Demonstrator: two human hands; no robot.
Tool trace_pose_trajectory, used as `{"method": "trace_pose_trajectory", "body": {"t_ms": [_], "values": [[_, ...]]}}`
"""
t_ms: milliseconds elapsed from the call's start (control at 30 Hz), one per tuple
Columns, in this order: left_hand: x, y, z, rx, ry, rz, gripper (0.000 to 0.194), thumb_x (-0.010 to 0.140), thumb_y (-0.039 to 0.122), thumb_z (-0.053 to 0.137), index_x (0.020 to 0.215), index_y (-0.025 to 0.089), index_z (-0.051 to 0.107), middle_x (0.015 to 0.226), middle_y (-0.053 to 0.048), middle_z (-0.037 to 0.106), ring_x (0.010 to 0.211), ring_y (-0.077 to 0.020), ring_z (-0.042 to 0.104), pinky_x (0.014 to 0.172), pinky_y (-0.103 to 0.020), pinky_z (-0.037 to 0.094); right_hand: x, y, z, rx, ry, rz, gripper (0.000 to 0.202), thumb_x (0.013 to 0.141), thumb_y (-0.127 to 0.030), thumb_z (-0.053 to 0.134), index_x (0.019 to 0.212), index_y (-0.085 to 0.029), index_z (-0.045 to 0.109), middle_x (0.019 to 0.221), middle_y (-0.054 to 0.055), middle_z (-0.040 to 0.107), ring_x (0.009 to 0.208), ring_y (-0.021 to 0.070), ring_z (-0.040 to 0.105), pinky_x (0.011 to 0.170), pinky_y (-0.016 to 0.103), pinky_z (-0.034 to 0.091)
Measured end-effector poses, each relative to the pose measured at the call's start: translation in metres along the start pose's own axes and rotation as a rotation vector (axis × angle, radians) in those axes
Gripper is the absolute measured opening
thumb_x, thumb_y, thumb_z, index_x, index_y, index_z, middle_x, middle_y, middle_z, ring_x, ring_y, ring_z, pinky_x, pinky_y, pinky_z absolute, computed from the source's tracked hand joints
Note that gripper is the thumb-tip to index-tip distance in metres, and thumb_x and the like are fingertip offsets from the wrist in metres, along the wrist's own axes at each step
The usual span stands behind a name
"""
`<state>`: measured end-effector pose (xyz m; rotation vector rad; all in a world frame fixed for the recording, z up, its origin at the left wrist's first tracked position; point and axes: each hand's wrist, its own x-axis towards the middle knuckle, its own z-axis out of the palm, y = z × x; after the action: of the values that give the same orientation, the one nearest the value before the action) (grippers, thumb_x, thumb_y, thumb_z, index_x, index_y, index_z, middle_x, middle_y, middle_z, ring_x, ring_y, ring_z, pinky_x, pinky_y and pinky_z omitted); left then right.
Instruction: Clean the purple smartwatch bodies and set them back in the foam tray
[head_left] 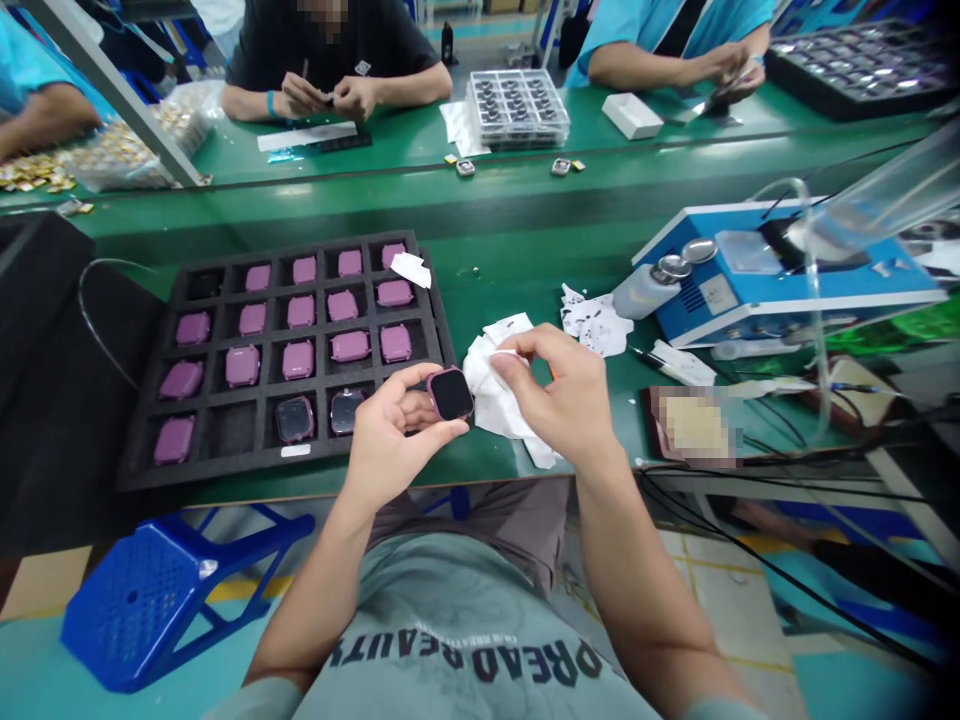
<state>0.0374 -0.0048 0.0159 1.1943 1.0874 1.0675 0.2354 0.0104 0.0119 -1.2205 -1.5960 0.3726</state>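
Note:
Between the thumb and fingers of my left hand point(394, 435) is a smartwatch case point(451, 394) with a purple frame, its black screen facing up. My right hand point(562, 385) pinches a crumpled white tissue point(499, 410) just right of the watch case. Left of my hands lies a black foam tray point(229, 430) with square compartments. Most hold purple watch cases point(298, 359) lying back up; two in the nearest row, including one watch case point(294, 419), show dark screens. A folded white slip point(411, 269) rests on the tray's far right corner.
At the right stand a blue machine point(787, 270) and a pump bottle point(646, 290), with torn white paper point(596, 320) beside them. Cables point(780, 470) hang over the table edge. A blue stool point(142, 600) is at lower left. Across the bench, people work near a clear box point(517, 108).

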Motion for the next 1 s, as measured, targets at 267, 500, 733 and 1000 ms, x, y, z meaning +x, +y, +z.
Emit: {"method": "trace_pose_trajectory", "body": {"t_ms": [267, 500, 733, 1000], "values": [[-0.001, -0.002, 0.003, 0.018, 0.016, 0.006, 0.062, 0.064, 0.019, 0.094, 0.120, 0.016, 0.069, 0.085, -0.003, 0.082, 0.075, -0.0173, 0.078, 0.078, -0.026, 0.064, -0.025, -0.025, 0.004, -0.020, -0.077, -0.021, 0.012, 0.098, -0.021, 0.065, 0.086, -0.022, 0.066, 0.081, 0.001, 0.071, 0.075, 0.0170, 0.063, 0.071, 0.034, 0.047], [-0.001, -0.004, 0.001, 0.019, -0.004, 0.029, 0.059, 0.064, 0.017, 0.092, 0.118, 0.016, 0.068, 0.083, -0.002, 0.081, 0.074, -0.0160, 0.078, 0.077, -0.025, 0.064, 0.010, -0.009, 0.019, -0.112, -0.044, -0.061, 0.011, 0.096, -0.021, 0.066, 0.084, -0.022, 0.067, 0.084, 0.002, 0.072, 0.078, 0.0191, 0.064, 0.074, 0.035, 0.046], [-0.002, -0.002, 0.004, 0.040, 0.004, 0.008, 0.058, 0.066, 0.019, 0.091, 0.119, 0.016, 0.067, 0.082, -0.002, 0.081, 0.075, -0.0167, 0.078, 0.076, -0.025, 0.063, -0.015, -0.027, 0.006, -0.154, -0.031, -0.061, 0.011, 0.096, -0.022, 0.065, 0.085, -0.023, 0.065, 0.080, 0.001, 0.071, 0.074, 0.0184, 0.063, 0.072, 0.036, 0.046], [-0.002, -0.011, 0.007, 0.039, 0.076, 0.066, 0.055, 0.067, 0.015, 0.089, 0.116, 0.017, 0.066, 0.082, -0.001, 0.081, 0.077, -0.0180, 0.080, 0.074, -0.025, 0.063, -0.011, -0.038, 0.036, -0.210, 0.011, -0.055, 0.014, 0.099, -0.025, 0.061, 0.085, -0.023, 0.066, 0.082, 0.004, 0.073, 0.079, 0.0208, 0.064, 0.076, 0.037, 0.045]]}}
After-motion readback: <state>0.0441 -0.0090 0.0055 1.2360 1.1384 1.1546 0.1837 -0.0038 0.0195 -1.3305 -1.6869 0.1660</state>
